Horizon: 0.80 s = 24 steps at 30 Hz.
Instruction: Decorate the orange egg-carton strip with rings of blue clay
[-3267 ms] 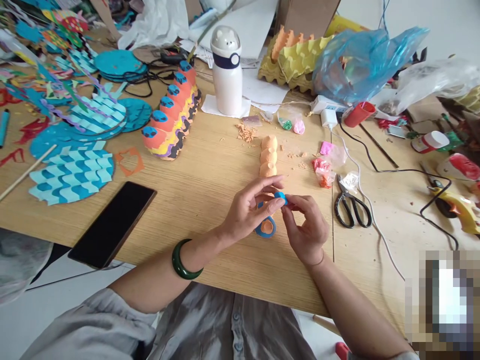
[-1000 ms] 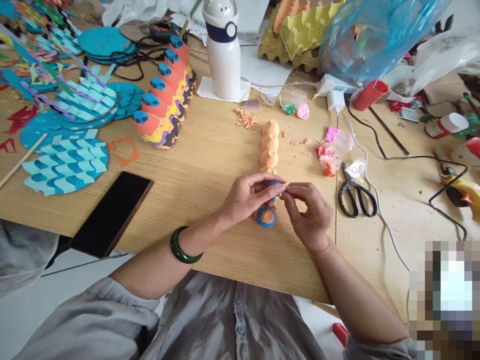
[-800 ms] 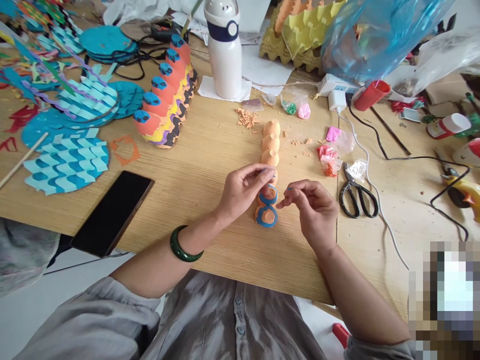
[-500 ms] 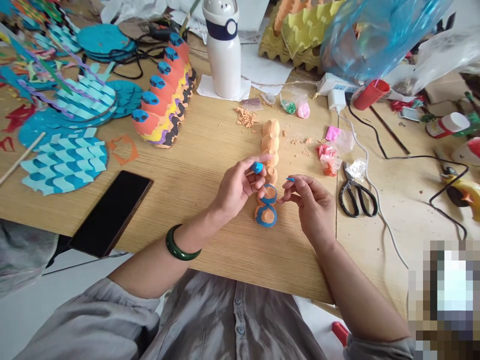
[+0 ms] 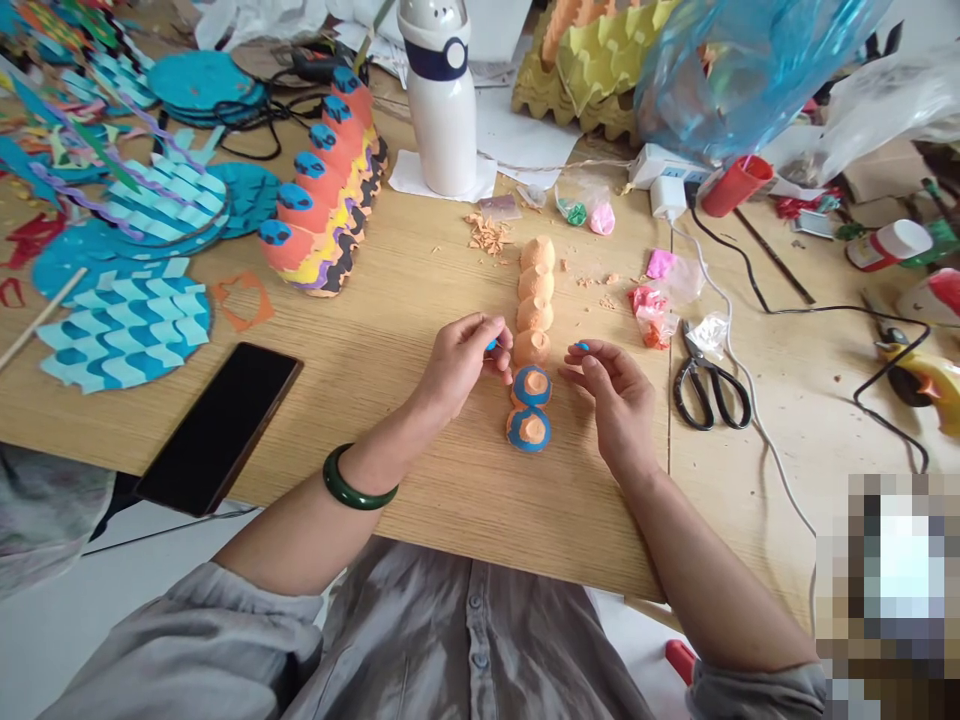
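Note:
A strip of orange egg-carton cups (image 5: 534, 312) runs away from me in the middle of the table. Blue clay (image 5: 517, 428) circles the bases of its two nearest cups. Just left of the strip, my left hand (image 5: 454, 372) is closed around a lump of blue clay (image 5: 492, 345), mostly hidden by the fingers. To the right of the strip, my right hand (image 5: 621, 405) pinches a small bit of blue clay (image 5: 582, 346) between thumb and fingertips. Both hands are held apart from the cups.
A painted egg-carton piece (image 5: 322, 190) and a phone (image 5: 221, 425) lie to the left. Black-handled scissors (image 5: 709, 385), clay packets (image 5: 652, 315) and a white cable (image 5: 750, 390) are on the right. A white bottle (image 5: 442, 110) stands at the back.
My left hand has turned and drawn slightly left, so its blue lump is now mostly covered. My right hand has shifted a little left and up, still pinching its bit.

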Motion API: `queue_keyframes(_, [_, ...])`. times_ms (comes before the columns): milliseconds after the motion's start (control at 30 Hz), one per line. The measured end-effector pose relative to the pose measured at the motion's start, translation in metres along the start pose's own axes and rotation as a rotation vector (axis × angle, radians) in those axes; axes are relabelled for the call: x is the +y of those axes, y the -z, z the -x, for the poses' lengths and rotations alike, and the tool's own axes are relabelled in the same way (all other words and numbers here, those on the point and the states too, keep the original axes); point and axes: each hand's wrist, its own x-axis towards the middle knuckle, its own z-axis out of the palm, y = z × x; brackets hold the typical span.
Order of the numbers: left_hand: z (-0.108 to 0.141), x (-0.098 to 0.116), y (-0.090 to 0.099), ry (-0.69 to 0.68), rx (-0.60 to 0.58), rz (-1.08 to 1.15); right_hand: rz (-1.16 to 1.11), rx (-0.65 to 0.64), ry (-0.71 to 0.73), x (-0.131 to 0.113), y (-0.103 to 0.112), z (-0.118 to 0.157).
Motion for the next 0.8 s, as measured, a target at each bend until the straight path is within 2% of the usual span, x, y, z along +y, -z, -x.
queue_keyframes(67, [-0.003,-0.004,0.005,-0.010,0.028,-0.105,-0.004,-0.014,0.014,0.003,-0.001,0.001])
queue_keyframes(167, [-0.006,-0.009,0.012,0.019,0.015,-0.382,-0.007,-0.053,0.032,0.007,-0.003,0.002])
queue_keyframes(267, [-0.005,-0.008,0.014,0.074,-0.079,-0.452,-0.015,-0.095,0.034,0.009,-0.005,0.004])
queue_keyframes(333, [-0.002,-0.004,0.010,0.136,-0.136,-0.386,-0.025,-0.109,0.016,0.008,-0.006,0.005])
queue_keyframes(500, [0.002,-0.001,-0.001,0.304,-0.169,-0.098,-0.054,-0.082,0.001,0.005,-0.009,0.008])
queue_keyframes(667, [0.003,-0.005,0.000,0.329,-0.203,0.046,-0.105,-0.072,0.027,0.003,-0.009,0.008])
queue_keyframes(800, [0.003,-0.004,0.001,0.397,-0.244,0.109,-0.087,-0.041,0.112,0.003,-0.008,0.009])
